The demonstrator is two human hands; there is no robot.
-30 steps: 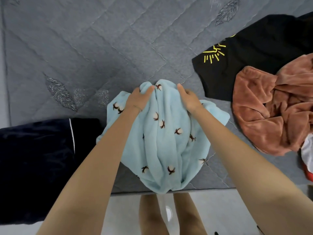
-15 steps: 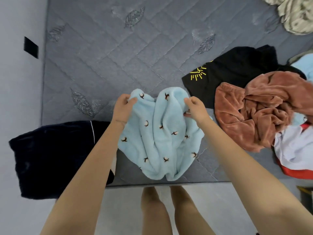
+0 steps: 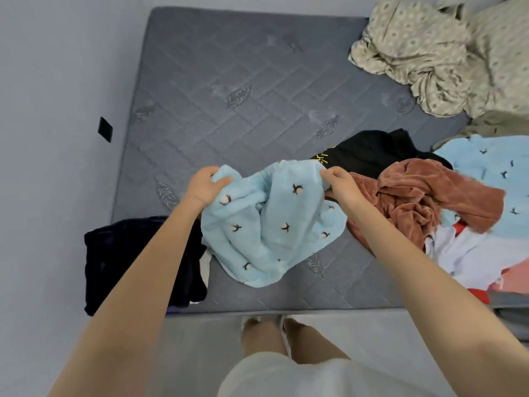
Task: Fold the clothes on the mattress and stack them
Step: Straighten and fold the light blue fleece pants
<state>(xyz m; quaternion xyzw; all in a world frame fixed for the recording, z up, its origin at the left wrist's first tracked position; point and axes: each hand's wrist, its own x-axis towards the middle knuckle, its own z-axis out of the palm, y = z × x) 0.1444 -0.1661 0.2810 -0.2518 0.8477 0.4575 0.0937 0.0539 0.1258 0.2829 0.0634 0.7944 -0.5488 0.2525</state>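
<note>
- Against a pale grey wall [image 3: 57, 81], low on a grey floor [image 3: 200, 333]: one mattress [image 3: 229, 81], grey, quilted in diamonds with stitched leaf motifs. Its near edge runs across the view just beyond the person's legs [image 3: 266, 339].
- Small black rectangle [image 3: 105, 129] on the pale surface left of the mattress; what it is cannot be told.
- Light blue fleece garment [image 3: 266, 224], printed with small brown-and-white sprigs. It is over the near middle of the mattress, bunched and unfolded. Its gathered top edge runs left to right between the hands. Its long axis runs from that edge toward the mattress's near edge, and the lower end points near-left.
- Left hand [image 3: 204, 186]: fingers curled round the left end of the top edge, gripping it.
- Right hand [image 3: 339, 181]: thumb and fingers pinching the right end of the same edge.
- Dark navy garment [image 3: 137, 253]: folded flat on the near-left corner, overhanging the left side, partly under the left forearm.
- Black garment [image 3: 372, 153] with a yellow print: just beyond the right hand, crumpled.
- Rust-brown fleece garment [image 3: 415, 196]: heaped to the right of the right hand, overlapping the black one.
- Second light blue garment [image 3: 492, 164], with a similar print: at the right edge, under the rust-brown piece.
- White garment [image 3: 463, 253] with red parts: near right, crumpled.
- Beige patterned cloth [image 3: 429, 53]: piled on the far-right corner.
</note>
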